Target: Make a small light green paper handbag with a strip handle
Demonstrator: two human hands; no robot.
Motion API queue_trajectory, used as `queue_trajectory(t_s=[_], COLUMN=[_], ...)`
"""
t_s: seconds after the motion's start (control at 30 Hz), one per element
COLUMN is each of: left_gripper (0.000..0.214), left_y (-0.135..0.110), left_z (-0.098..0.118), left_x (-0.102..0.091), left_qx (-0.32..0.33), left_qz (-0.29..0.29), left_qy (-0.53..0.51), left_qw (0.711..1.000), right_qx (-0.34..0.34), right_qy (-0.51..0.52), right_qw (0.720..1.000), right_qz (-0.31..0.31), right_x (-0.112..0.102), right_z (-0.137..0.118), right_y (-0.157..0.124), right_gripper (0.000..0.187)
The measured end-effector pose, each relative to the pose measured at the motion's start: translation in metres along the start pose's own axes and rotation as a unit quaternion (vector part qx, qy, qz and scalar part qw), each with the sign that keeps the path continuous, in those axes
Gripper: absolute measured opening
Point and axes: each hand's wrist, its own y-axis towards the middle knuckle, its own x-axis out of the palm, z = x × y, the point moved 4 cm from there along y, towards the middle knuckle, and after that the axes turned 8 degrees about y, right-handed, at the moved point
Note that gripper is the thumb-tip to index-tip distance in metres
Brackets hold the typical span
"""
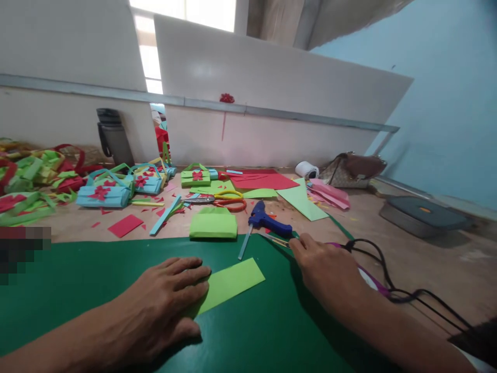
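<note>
My left hand (166,298) lies flat, fingers stretched out, on a light green paper strip (235,280) and presses it to the green cutting mat (97,269). My right hand (324,264) is closed at the near end of a slim utility knife (275,239), whose tip points left; the palm hides its handle. Just beyond the knife lies a blue glue gun (272,221) with a clear glue stick (245,242) beside it. A folded light green paper piece (213,224) rests at the mat's far edge.
Scissors (221,199), red paper (267,180) and pale green paper (305,199) lie farther back. Small paper bags (104,192) and a dark bottle (115,137) stand left. At right are a black cable (382,264), a lidded box (425,215) and a handbag (351,171).
</note>
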Motion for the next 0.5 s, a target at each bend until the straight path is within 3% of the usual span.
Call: queue_trajectory(t_s=[0.17,0.37,0.5], left_gripper=[0.035,0.029,0.031], left_y=[0.001,-0.01,-0.011], left_z=[0.002,-0.006,-0.006], left_x=[-0.004,0.009,0.013], left_qx=[0.001,-0.024,-0.014], left_qz=[-0.025,0.014,0.041], left_qy=[0.003,0.056,0.062], left_qw=[1.0,0.998,0.997], right_qx=[-0.012,-0.026,-0.027], right_qy=[0.021,0.047,0.066], right_qw=[1.0,0.999,0.997], right_qz=[-0.003,-0.001,0.025], right_x=[0.009,0.019,0.007], right_z=[-0.008,-0.017,-0.021], right_y=[0.014,0.027,0.033], right_gripper=[0.028,0.025,0.028])
